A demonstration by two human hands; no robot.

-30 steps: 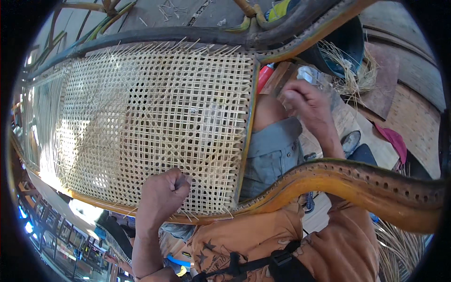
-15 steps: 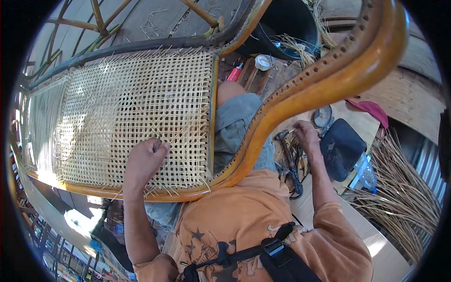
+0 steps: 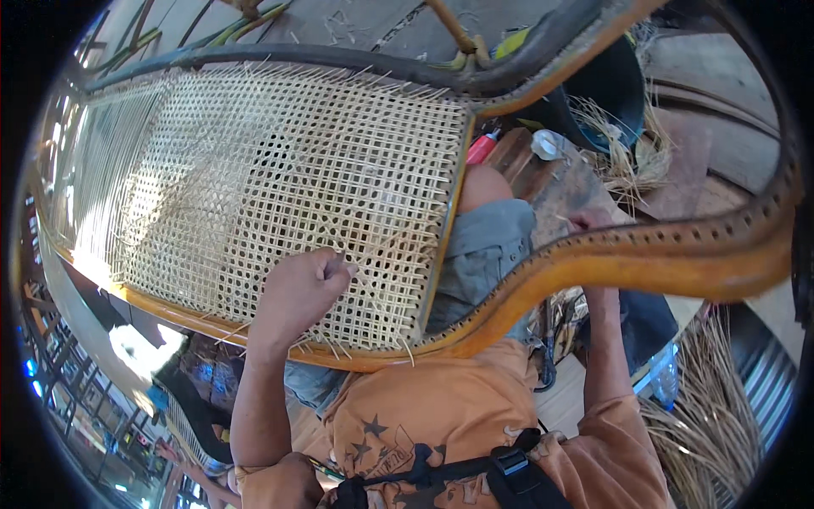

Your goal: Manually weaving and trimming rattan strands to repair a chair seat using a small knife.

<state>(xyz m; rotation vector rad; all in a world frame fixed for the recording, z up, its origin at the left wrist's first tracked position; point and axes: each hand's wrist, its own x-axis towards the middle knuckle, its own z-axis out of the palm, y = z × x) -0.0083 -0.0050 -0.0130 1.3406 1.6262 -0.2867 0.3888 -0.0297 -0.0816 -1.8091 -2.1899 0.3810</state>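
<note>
A woven cane panel (image 3: 280,161) with an open lattice fills the left and middle, set in a brown wooden frame (image 3: 462,335). My left hand (image 3: 305,293) rests on the panel's near part, closed, thumb pressed to the fingers around a small dark tip I cannot make out. Loose cane ends stick out along the panel's edges. Beyond the frame's curved, hole-lined rail (image 3: 661,254) on the right is my right hand (image 3: 591,219), partly hidden by the rail and blurred. Its fingers look pinched together, with a thin pale bit at their tips.
A dark bucket (image 3: 623,102) and cane scraps (image 3: 632,165) are at the far right. Nearer stand a red bottle (image 3: 483,148) and a white container (image 3: 547,145). A bundle of cane strands (image 3: 712,407) lies at the right beside a clear plastic bottle (image 3: 666,377).
My right hand has moved away from my body, from the tools to beyond the curved rail. The left hand stays closed over about the same part of the panel. The whole view has shifted.
</note>
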